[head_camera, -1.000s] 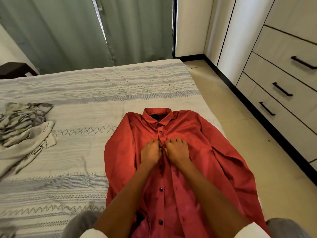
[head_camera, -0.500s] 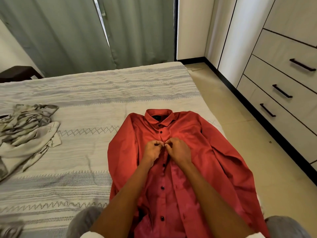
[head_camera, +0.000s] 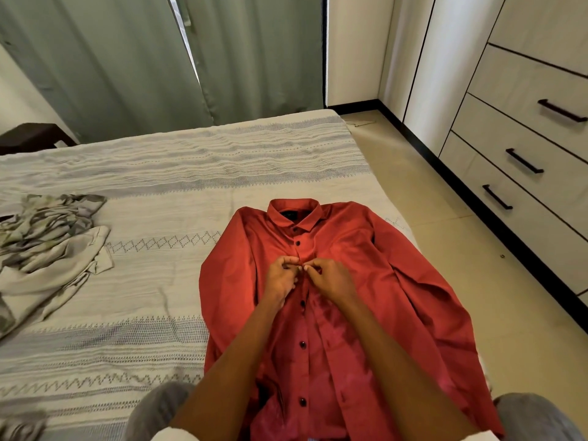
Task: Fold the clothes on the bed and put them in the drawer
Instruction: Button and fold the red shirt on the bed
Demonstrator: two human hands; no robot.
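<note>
Both hands have shifted up the placket since 1.0 s ago, from knuckles pressed flat near mid-chest to fingertips meeting at a higher button; the view has also tipped slightly, with the shirt unmoved on the bed. Left hand (head_camera: 280, 280) and right hand (head_camera: 329, 280) each pinch the front edge of the red shirt (head_camera: 381, 281) at the centre line, fingers curled, thumbs and forefingers nearly touching one another just below the second visible button.

Orientation: the shirt lies face up on the bed (head_camera: 159, 281), long axis running from the person toward the curtains (head_camera: 127, 58), collar (head_camera: 292, 211) at the far end and hem at the near edge of the view. It occupies the right-hand part of the bed, its right side reaching the mattress edge beside the floor.

Appearance: smooth red fabric with a slight sheen, dark buttons in a single row, sleeves folded along the body, soft creases across the right side.

A crumpled pale patterned garment (head_camera: 47, 246) lies well apart at the left. Drawers (head_camera: 525, 148) with dark handles stand along the right wall.
</note>
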